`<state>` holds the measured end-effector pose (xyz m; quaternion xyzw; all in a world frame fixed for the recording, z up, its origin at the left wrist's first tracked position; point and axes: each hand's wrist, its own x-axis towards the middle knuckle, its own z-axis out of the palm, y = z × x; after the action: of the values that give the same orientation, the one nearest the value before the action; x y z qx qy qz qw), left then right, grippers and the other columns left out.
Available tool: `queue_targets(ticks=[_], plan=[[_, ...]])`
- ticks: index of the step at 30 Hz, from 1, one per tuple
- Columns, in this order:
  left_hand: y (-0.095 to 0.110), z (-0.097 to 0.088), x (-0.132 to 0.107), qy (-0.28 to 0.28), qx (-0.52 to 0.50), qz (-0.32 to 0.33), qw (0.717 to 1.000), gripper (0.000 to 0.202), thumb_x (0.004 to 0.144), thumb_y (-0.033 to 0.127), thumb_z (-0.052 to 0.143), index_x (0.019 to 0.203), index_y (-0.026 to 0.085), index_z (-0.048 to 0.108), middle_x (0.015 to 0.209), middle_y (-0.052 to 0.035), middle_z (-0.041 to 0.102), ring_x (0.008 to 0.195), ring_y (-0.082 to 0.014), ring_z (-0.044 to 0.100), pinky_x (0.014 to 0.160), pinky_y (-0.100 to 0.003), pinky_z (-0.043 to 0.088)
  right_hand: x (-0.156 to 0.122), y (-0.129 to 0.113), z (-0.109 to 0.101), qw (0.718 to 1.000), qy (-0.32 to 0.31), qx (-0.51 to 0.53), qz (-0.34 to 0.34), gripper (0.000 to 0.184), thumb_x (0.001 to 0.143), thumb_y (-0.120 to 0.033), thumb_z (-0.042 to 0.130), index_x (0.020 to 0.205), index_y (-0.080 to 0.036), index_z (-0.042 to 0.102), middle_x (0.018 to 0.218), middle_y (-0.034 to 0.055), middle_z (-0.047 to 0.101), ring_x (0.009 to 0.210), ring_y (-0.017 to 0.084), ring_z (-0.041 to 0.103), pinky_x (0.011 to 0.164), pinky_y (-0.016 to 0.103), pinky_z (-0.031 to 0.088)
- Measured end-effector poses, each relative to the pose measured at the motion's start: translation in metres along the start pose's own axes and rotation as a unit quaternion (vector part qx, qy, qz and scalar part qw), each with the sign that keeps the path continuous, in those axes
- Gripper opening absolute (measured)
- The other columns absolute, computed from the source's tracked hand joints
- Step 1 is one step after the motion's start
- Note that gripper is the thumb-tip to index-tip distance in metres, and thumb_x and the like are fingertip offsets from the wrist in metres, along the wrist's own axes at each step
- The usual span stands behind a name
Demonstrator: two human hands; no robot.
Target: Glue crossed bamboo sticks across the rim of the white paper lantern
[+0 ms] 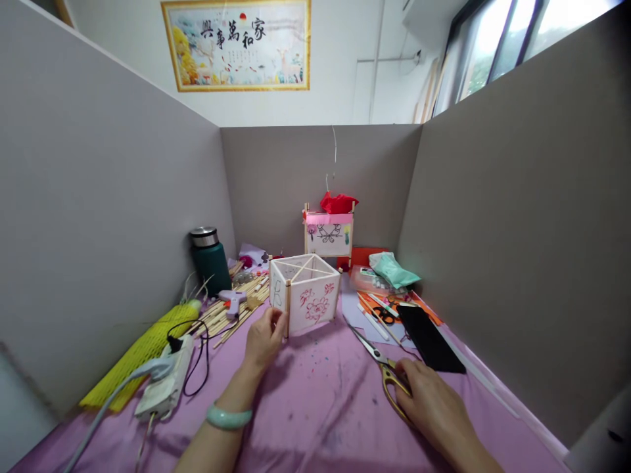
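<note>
A white paper lantern box [306,292] on a wooden stick frame, with red flower drawings on its sides, stands in the middle of the purple table cloth [320,401]. My left hand [263,340], with a pale green bangle on the wrist, pinches the box's near corner stick. My right hand [426,394] lies on the cloth, fingers curled over the gold handles of scissors [379,364], whose blades point toward the box.
A second decorated lantern [329,233] with red paper on top stands at the back. At left lie wooden sticks [231,312], a glue gun [231,301], a green flask [210,259], yellow mesh [142,345] and a power strip [167,384]. A black phone [428,338] and pens [377,312] lie right. Grey partitions enclose the desk.
</note>
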<state>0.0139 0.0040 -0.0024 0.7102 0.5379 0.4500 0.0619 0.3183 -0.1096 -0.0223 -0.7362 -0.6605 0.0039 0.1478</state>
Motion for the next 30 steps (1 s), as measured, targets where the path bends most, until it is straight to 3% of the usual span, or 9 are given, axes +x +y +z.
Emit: queue_targets(ticks=[7, 10, 13, 17, 19, 22, 27, 30], plan=[[0.0, 0.002, -0.001, -0.034, 0.0, -0.012, 0.999, 0.018, 0.085, 0.037, 0.046, 0.08, 0.02, 0.053, 0.069, 0.0006, 0.064, 0.057, -0.0131, 0.057, 0.058, -0.025, 0.039, -0.003, 0.013, 0.001, 0.998, 0.032, 0.053, 0.014, 0.023, 0.08, -0.04, 0.048, 0.095, -0.026, 0.059, 0.096, 0.0048, 0.063, 0.092, 0.024, 0.06, 0.071, 0.032, 0.044], [0.001, 0.001, -0.001, -0.043, 0.005, -0.02, 0.999, 0.015, 0.084, 0.034, 0.046, 0.08, 0.02, 0.052, 0.068, 0.0009, 0.063, 0.058, -0.013, 0.057, 0.059, -0.025, 0.039, 0.014, 0.014, 0.006, 0.998, 0.059, 0.025, 0.01, 0.027, 0.081, -0.037, 0.048, 0.101, -0.023, 0.06, 0.097, 0.0073, 0.063, 0.094, 0.025, 0.059, 0.075, 0.033, 0.044], [0.001, 0.001, -0.002, -0.052, 0.015, -0.032, 0.998, 0.014, 0.083, 0.033, 0.047, 0.08, 0.02, 0.052, 0.07, 0.0008, 0.064, 0.059, -0.0131, 0.057, 0.059, -0.025, 0.039, 0.028, 0.011, 0.009, 0.999, 0.045, -0.023, -0.004, 0.027, 0.083, -0.029, 0.047, 0.103, -0.018, 0.062, 0.095, 0.0103, 0.064, 0.091, 0.026, 0.059, 0.077, 0.035, 0.043], [-0.002, 0.002, -0.001, -0.085, 0.035, -0.055, 0.994, 0.012, 0.08, 0.031, 0.052, 0.077, 0.02, 0.055, 0.071, 0.0003, 0.065, 0.062, -0.0129, 0.058, 0.06, -0.024, 0.038, 0.033, -0.003, -0.002, 0.996, 0.04, -0.078, -0.012, 0.025, 0.085, -0.029, 0.046, 0.095, -0.016, 0.065, 0.092, 0.014, 0.064, 0.088, 0.03, 0.06, 0.069, 0.037, 0.042], [-0.004, 0.002, -0.001, -0.106, 0.048, -0.068, 0.991, 0.01, 0.078, 0.029, 0.055, 0.074, 0.02, 0.057, 0.069, 0.0002, 0.065, 0.063, -0.0131, 0.059, 0.06, -0.023, 0.037, 0.04, -0.015, -0.009, 0.998, 0.049, -0.033, -0.026, 0.025, 0.085, -0.033, 0.048, 0.091, -0.017, 0.066, 0.093, 0.0144, 0.065, 0.09, 0.03, 0.059, 0.069, 0.036, 0.042], [-0.006, 0.001, -0.001, -0.133, 0.071, -0.084, 0.985, 0.009, 0.075, 0.028, 0.058, 0.073, 0.019, 0.059, 0.07, -0.0003, 0.066, 0.065, -0.0135, 0.059, 0.058, -0.022, 0.035, 0.068, -0.037, -0.009, 0.989, 0.043, 0.13, -0.058, 0.025, 0.083, -0.031, 0.05, 0.094, -0.015, 0.066, 0.093, 0.0138, 0.067, 0.089, 0.027, 0.061, 0.073, 0.034, 0.042], [-0.004, -0.003, -0.003, -0.162, 0.115, -0.086, 0.976, 0.013, 0.077, 0.031, 0.056, 0.073, 0.02, 0.062, 0.073, -0.0019, 0.068, 0.07, -0.0158, 0.061, 0.059, -0.024, 0.034, 0.129, -0.072, 0.023, 0.964, 0.043, 0.244, -0.091, 0.042, 0.083, -0.021, 0.045, 0.122, -0.008, 0.052, 0.111, 0.0153, 0.065, 0.088, 0.019, 0.064, 0.078, 0.029, 0.045], [-0.004, -0.004, -0.004, -0.171, 0.138, -0.074, 0.973, 0.014, 0.078, 0.03, 0.054, 0.077, 0.021, 0.064, 0.078, -0.0032, 0.07, 0.076, -0.0175, 0.062, 0.062, -0.025, 0.035, 0.145, -0.081, 0.04, 0.951, 0.04, 0.29, -0.1, 0.039, 0.083, -0.018, 0.041, 0.119, -0.01, 0.054, 0.107, 0.0119, 0.068, 0.089, 0.017, 0.064, 0.077, 0.026, 0.046]])
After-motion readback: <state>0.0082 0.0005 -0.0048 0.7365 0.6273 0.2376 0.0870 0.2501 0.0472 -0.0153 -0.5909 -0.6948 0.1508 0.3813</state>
